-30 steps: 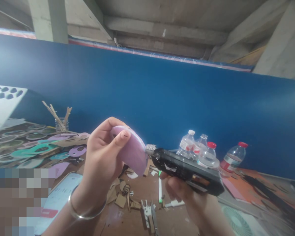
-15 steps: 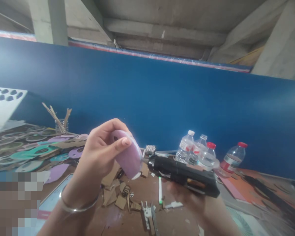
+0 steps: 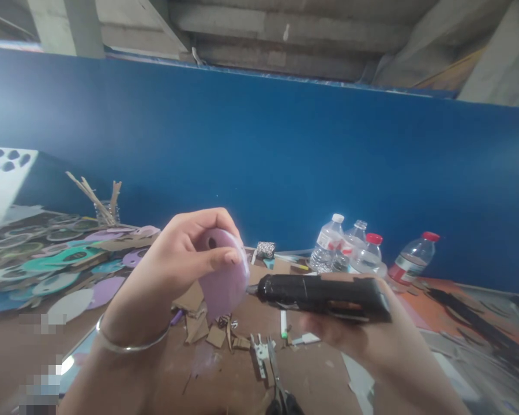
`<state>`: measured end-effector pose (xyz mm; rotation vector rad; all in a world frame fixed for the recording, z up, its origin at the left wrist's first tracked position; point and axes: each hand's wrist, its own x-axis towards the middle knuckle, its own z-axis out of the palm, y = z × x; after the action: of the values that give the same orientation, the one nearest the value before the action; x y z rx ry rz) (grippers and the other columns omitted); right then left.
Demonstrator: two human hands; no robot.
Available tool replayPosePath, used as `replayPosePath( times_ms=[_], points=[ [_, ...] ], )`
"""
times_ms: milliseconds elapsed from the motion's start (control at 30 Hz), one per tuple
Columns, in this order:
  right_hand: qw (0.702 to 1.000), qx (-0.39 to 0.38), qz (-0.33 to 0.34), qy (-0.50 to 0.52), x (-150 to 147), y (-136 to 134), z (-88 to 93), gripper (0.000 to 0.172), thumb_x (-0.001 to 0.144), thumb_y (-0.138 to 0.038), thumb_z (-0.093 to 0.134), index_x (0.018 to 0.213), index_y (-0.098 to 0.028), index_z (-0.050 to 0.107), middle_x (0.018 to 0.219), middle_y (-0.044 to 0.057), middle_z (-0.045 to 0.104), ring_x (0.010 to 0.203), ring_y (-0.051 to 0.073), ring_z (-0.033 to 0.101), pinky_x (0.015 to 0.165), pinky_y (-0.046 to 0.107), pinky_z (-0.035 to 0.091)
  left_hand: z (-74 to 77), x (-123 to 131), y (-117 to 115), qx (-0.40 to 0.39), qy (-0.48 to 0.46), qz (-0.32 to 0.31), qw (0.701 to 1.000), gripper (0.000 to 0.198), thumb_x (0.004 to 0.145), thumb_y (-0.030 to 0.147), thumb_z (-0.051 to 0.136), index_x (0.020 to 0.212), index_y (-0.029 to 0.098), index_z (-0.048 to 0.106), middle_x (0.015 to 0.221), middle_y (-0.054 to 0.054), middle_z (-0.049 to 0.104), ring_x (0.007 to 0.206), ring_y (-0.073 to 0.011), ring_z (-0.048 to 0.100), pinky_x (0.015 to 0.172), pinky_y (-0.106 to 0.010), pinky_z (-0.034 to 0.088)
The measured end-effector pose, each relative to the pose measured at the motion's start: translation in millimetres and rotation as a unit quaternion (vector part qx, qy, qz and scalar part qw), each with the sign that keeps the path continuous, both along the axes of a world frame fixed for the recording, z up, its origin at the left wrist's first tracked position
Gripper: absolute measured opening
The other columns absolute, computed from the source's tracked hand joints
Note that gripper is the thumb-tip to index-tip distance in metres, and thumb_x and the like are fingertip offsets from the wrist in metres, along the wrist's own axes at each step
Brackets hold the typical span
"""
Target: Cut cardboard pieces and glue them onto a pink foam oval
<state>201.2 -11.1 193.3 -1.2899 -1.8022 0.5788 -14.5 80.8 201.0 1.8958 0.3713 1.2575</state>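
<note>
Between the thumb and fingers of my left hand [image 3: 194,242] is a lilac flat cut-out piece [image 3: 222,285] with a small dark hole near its top. Its pale edge is turned to the right. My right hand [image 3: 341,340] is wrapped round a black glue gun [image 3: 311,291], seen from the side; its fingers are partly hidden and blurred. The metal nozzle points left and sits at the lilac piece's edge; whether it touches I cannot tell. Below them, scissors [image 3: 281,397] lie on the brown table [image 3: 225,392] beside cardboard scraps [image 3: 216,337].
Several plastic bottles [image 3: 328,239] stand at the back right. A heap of coloured cut-out shapes [image 3: 64,259] covers the left side, with wooden sticks in a clear cup [image 3: 108,212] behind. A green-tipped white marker [image 3: 284,324] lies mid-table. A blue partition [image 3: 259,150] closes the back.
The glue gun has turned more level, its nozzle still by the lilac piece's edge. The lilac piece has tilted more upright. The view has shifted slightly, bringing the scissors' handles into sight.
</note>
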Motion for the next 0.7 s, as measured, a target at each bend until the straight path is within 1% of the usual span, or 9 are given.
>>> replayPosePath(
  times_ms=[167, 267, 400, 500, 567, 633, 700],
  points=[
    [1.0, 0.005, -0.008, 0.02, -0.6, 1.9, -1.4, 0.012, 0.067, -0.031, 0.066, 0.071, -0.02, 0.069, 0.053, -0.002, 0.06, 0.046, 0.011, 0.052, 0.039, 0.019, 0.04, 0.8, 2.0, -1.4, 0.015, -0.001, 0.032, 0.999, 0.009, 0.067, 0.024, 0.066, 0.068, 0.017, 0.06, 0.06, -0.004, 0.059, 0.05, -0.0112, 0.051, 0.039, -0.02, 0.037],
    [1.0, 0.006, -0.01, 0.023, -0.9, 2.1, -1.7, 0.013, 0.066, -0.032, 0.067, 0.071, -0.021, 0.069, 0.054, -0.002, 0.061, 0.047, 0.012, 0.054, 0.039, 0.02, 0.041, 1.1, 2.9, -1.6, 0.019, -0.002, 0.03, 0.999, 0.011, 0.067, 0.026, 0.067, 0.067, 0.017, 0.06, 0.059, -0.004, 0.059, 0.05, -0.0118, 0.051, 0.039, -0.02, 0.036],
    [1.0, 0.001, -0.008, 0.022, 1.4, 1.4, -0.4, 0.014, 0.066, -0.027, 0.068, 0.079, -0.021, 0.07, 0.059, -0.002, 0.064, 0.05, 0.012, 0.057, 0.043, 0.02, 0.044, 0.7, 4.3, -2.9, 0.02, 0.004, 0.031, 0.999, 0.011, 0.066, 0.025, 0.068, 0.067, 0.017, 0.06, 0.058, -0.003, 0.059, 0.05, -0.0122, 0.052, 0.04, -0.021, 0.036],
    [1.0, 0.001, -0.003, 0.014, 5.6, 0.6, 0.6, 0.012, 0.064, -0.026, 0.07, 0.075, -0.021, 0.071, 0.058, -0.002, 0.063, 0.049, 0.012, 0.056, 0.043, 0.02, 0.043, -0.2, 5.5, -3.8, 0.021, -0.002, 0.024, 0.999, 0.012, 0.065, 0.025, 0.069, 0.066, 0.017, 0.06, 0.058, -0.003, 0.058, 0.051, -0.0122, 0.051, 0.041, -0.022, 0.037],
    [0.999, 0.024, -0.007, 0.023, 8.3, -0.2, 0.7, 0.008, 0.063, -0.028, 0.071, 0.066, -0.021, 0.07, 0.053, -0.002, 0.061, 0.045, 0.011, 0.054, 0.04, 0.021, 0.042, -0.4, 6.2, -4.3, 0.024, -0.032, 0.021, 0.999, 0.014, 0.065, 0.026, 0.07, 0.067, 0.018, 0.059, 0.059, -0.002, 0.057, 0.051, -0.0124, 0.051, 0.042, -0.023, 0.038],
    [0.996, 0.054, -0.013, 0.063, 10.1, -1.2, 0.4, 0.01, 0.063, -0.032, 0.071, 0.06, -0.023, 0.068, 0.051, -0.002, 0.06, 0.043, 0.012, 0.054, 0.038, 0.021, 0.041, 0.0, 6.8, -4.8, 0.041, -0.079, 0.02, 0.996, 0.016, 0.064, 0.029, 0.07, 0.068, 0.019, 0.058, 0.059, -0.002, 0.056, 0.052, -0.0127, 0.051, 0.044, -0.025, 0.04],
    [0.992, 0.07, -0.014, 0.107, 10.7, -2.1, 0.0, 0.012, 0.063, -0.034, 0.071, 0.058, -0.024, 0.067, 0.052, -0.001, 0.061, 0.043, 0.013, 0.055, 0.037, 0.022, 0.042, 0.4, 7.7, -5.4, 0.067, -0.122, 0.019, 0.99, 0.017, 0.064, 0.031, 0.071, 0.068, 0.021, 0.058, 0.059, -0.001, 0.056, 0.052, -0.0133, 0.052, 0.046, -0.027, 0.043]
  ],
)
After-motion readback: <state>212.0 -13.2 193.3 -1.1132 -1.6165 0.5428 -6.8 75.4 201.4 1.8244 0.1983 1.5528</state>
